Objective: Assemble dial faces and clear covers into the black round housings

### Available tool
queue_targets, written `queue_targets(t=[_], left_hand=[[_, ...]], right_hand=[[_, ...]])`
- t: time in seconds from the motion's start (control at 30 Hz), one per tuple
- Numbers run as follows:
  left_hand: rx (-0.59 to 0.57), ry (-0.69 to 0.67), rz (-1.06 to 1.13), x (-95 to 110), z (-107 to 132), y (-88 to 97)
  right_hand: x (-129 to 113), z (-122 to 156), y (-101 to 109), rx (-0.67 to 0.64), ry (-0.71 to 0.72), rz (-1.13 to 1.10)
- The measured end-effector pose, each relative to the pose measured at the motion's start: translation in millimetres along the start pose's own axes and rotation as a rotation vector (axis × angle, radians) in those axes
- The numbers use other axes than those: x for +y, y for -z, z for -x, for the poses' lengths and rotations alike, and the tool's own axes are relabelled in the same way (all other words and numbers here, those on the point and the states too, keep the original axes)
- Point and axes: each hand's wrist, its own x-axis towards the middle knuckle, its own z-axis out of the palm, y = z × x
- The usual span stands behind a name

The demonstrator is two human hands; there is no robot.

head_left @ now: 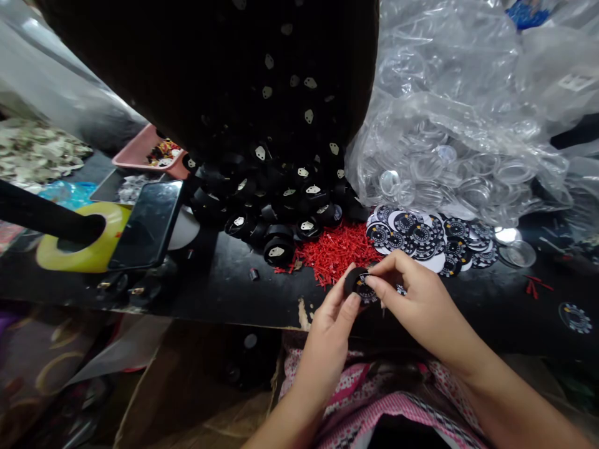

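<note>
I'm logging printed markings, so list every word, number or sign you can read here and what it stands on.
No text can be read with certainty.
Held dial in the black case: ring of markings, too small to read.
Heaped dials: ringed markings, too small.
Loose dial at far right: pale markings, blurred.
Pale patch on the plastic bag: possibly a label, illegible.

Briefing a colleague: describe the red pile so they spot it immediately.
On the black table, between the heaped black casings and the overlapping printed discs, lies the red pile. Its thin, bright red pieces stand out from the round neighbours.
</note>
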Motion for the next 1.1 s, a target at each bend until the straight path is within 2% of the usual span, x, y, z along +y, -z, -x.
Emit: queue_targets(t=[0.23,0.4,0.5,0.57,0.63,0.73,0.8,0.87,0.97,1.1], left_hand=[[-0.086,0.024,0.019,1.9,-0.7,0.9],[-0.107,0.04,-0.092,-5.1,3.8,-0.2],[-0.13,0.02,-0.203,-6.4,8.8,7.8],[-0.094,0.006,-0.242,-7.1,11.8,16.9],[-0.01,-0.003,-0.23,-7.7,13.1,25.6],[0.115,-0.017,-0.08,-6.4,11.1,30.7],[0.153,-0.023,0.047,-2.8,8.2,28.2],[0.163,-0.022,0.133,1.8,5.6,23.8],[0.174,-0.03,0.184,5.7,4.3,19.0],[0.146,-0.054,0.184,1.3,2.8,15.8]], right_hand=[[10.1,1.8,6.0,-0.037,-0.016,0.129],[20.8,18.8,2.9,-0.185,-0.047,-0.036],[21.9,26.1,4.2,-0.216,0.01,-0.013],[22.1,22.2,5.1,-0.264,0.055,0.009],[23.0,10.7,3.4,-0.251,0.108,0.112],[23.5,-11.8,-6.6,-0.146,0.202,0.505],[21.5,-23.5,-15.9,-0.124,0.253,0.751],[18.0,-29.9,-23.3,-0.132,0.294,0.883],[14.7,-31.7,-26.5,-0.153,0.318,0.954],[18.7,-25.5,-21.7,-0.164,0.293,0.879]])
